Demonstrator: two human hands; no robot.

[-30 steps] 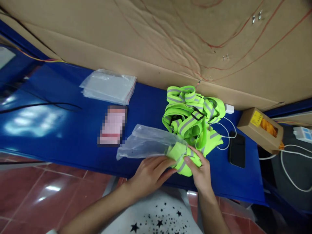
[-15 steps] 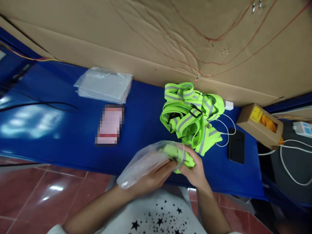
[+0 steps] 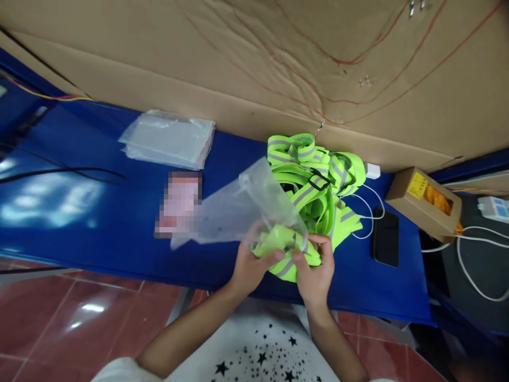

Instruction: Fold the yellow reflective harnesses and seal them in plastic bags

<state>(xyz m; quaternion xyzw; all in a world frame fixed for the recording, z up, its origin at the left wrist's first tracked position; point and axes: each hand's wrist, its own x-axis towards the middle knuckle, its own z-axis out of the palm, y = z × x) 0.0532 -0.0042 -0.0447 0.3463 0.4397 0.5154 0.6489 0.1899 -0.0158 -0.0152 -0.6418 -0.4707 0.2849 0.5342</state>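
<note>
Fingers (image 3: 272,259) of both hands closed on a green bundle (image 3: 285,269), thumbs on the near side, tips almost meeting. Left hand (image 3: 247,268) grips its left side; those fingertips go behind, dim through plastic. Right hand (image 3: 316,273) pinches the right side, along with the edge of a clear bag (image 3: 226,209). Upper part of the bundle shows through the plastic; lower part, grey-striped, is bare. Both held over the front of the tabletop (image 3: 99,228), which is blue and shiny. Bag spreads up and left, creased, one corner over the edge of a pixelated pink rectangle (image 3: 181,199).

Just beyond the right hand: a heap of green straps (image 3: 304,197), grey stripes, looped and tangled, black buckle (image 3: 318,180) on top. Right of the heap, a white cable (image 3: 374,216), a white plug (image 3: 373,171) and a dark phone (image 3: 385,239) lying flat. Further right, a small carton (image 3: 419,216), yellow label, orange stuff in its opening.

Back left: a stack of clear bags (image 3: 167,142), near the cardboard (image 3: 159,69) wall. Red tiles (image 3: 107,329) below.
</note>
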